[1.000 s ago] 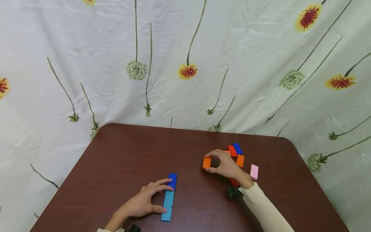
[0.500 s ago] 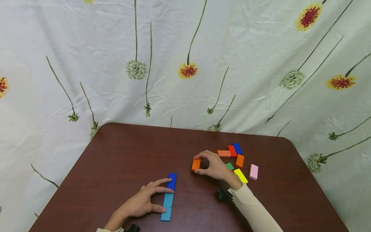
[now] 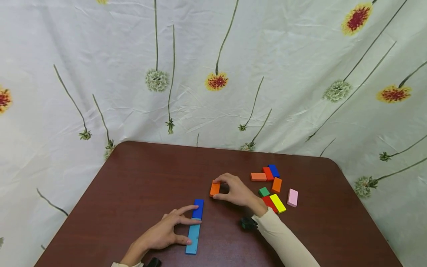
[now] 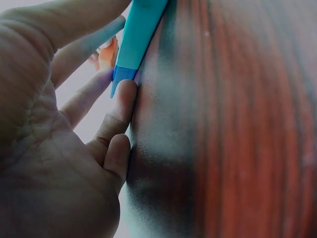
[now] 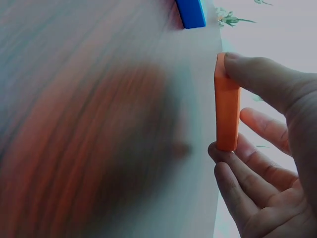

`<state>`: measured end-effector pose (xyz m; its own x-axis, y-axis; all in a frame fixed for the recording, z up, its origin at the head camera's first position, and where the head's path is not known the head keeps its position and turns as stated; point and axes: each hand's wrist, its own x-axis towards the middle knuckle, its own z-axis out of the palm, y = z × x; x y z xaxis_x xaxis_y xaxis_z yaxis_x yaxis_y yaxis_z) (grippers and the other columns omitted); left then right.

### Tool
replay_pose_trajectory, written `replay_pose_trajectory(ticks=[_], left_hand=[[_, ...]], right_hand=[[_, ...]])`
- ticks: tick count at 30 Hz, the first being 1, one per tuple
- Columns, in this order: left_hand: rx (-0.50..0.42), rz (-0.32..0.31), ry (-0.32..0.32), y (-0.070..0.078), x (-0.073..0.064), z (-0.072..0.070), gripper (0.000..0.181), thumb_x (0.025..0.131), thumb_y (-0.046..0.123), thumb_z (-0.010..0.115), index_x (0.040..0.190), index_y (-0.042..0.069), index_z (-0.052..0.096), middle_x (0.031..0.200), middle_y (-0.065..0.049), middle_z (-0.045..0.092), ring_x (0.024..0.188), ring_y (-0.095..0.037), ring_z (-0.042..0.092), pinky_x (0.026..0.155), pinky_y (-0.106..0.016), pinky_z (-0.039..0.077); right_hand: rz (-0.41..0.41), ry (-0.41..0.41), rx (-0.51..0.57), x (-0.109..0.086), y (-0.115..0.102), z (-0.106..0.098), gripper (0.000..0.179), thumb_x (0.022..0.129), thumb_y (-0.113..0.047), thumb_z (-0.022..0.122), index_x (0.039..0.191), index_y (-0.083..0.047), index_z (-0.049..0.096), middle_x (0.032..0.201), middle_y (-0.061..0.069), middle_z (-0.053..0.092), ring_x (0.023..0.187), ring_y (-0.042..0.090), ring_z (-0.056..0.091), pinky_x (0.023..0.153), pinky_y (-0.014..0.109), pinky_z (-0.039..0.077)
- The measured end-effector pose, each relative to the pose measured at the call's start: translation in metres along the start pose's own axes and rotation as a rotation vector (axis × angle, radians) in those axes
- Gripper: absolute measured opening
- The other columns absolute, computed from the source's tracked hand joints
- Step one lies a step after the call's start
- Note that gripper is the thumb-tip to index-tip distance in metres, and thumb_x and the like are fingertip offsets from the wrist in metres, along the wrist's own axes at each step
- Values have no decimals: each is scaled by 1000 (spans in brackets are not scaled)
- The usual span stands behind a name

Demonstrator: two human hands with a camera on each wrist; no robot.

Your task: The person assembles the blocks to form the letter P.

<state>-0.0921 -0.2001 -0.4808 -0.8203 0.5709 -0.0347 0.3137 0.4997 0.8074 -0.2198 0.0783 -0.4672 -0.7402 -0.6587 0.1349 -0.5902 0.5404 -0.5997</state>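
Note:
My right hand (image 3: 235, 191) pinches an orange block (image 3: 215, 188) by its two ends, between thumb and fingers. In the right wrist view the orange block (image 5: 227, 111) is held with the thumb at its upper end and fingertips at its lower end. My left hand (image 3: 163, 231) rests fairly straight, spread fingers on two blocks that lie end to end in a line. Its thumb touches the longer light blue block (image 3: 193, 235); a finger reaches across near the joint and another touches the dark blue block (image 3: 198, 209). In the left wrist view the light blue block (image 4: 141, 37) runs beyond the top edge.
Right of my right hand lie several loose blocks: orange (image 3: 258, 177), red (image 3: 268, 173), blue (image 3: 274, 170), another orange (image 3: 276, 184), green (image 3: 264, 191), yellow (image 3: 278, 203) and pink (image 3: 292, 197). A flowered cloth (image 3: 186, 92) hangs behind the brown table (image 3: 160, 167).
My right hand has moved left with the orange block, away from the loose blocks and towards the blue pair, uncovering the green, red and yellow blocks. My left hand stays in place.

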Motion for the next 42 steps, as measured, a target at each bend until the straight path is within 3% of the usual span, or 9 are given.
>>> replay_pose_trajectory(ticks=[8, 19, 29, 42], left_hand=[[18, 5, -2, 1, -2, 1, 52, 84, 45, 76, 134, 32, 66, 159, -2, 39, 139, -45, 34, 98, -69, 25], [-13, 20, 17, 1, -1, 0, 49, 83, 43, 78, 129, 29, 70, 157, -3, 42, 140, -48, 34, 98, -80, 20], [17, 16, 13, 2, 0, -1, 49, 84, 45, 77, 130, 32, 69, 157, -2, 42, 138, -44, 38, 98, -69, 26], [7, 24, 17, 2, -1, 0, 49, 84, 45, 76, 130, 31, 69, 158, -1, 41, 140, -44, 36, 97, -69, 25]], right_hand=[[7, -42, -23, 11, -11, 8, 44, 90, -35, 77, 125, -11, 66, 125, 5, 63, 114, 21, 59, 100, 42, 48], [15, -73, -42, 25, -24, 20, 46, 91, -37, 75, 128, -11, 65, 128, 7, 62, 117, 23, 58, 102, 42, 48], [27, -83, -61, 27, -28, 27, 47, 93, -37, 72, 130, -11, 63, 131, 7, 60, 119, 23, 58, 104, 42, 46], [39, -102, -65, 25, -27, 32, 41, 96, -33, 68, 132, -14, 62, 133, 6, 56, 122, 23, 54, 107, 43, 43]])
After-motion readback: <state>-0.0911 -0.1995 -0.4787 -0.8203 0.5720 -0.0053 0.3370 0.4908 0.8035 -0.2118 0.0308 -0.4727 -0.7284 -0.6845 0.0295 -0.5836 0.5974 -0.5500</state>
